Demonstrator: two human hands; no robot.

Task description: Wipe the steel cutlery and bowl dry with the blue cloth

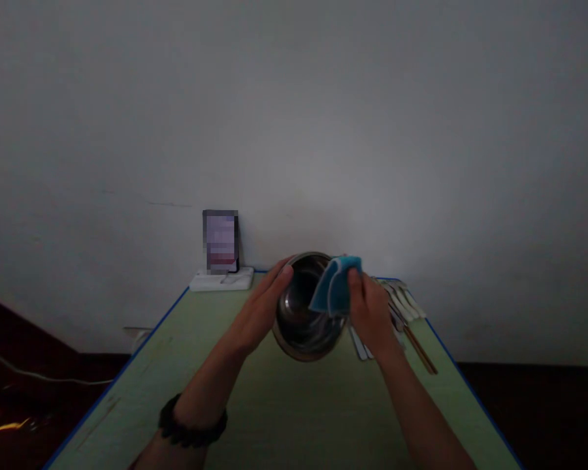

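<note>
A shiny metal bowl [308,339] is tipped so that its inside faces me, above the table. My left hand [262,303] grips its left side, with the thumb on the rim and the fingers behind the wall. In my right hand [371,307] a folded blue cloth [338,287] is pinched between thumb and fingers. The cloth hangs over the right part of the bowl's rim and opening; whether it touches the inside wall I cannot tell.
A phone [221,241] leans upright in a white stand [221,280] at the back left of the green table [313,414]. Several white-handled utensils [406,300] and wooden chopsticks [421,351] lie at the right, partly behind my right hand. A wall [294,130] rises behind.
</note>
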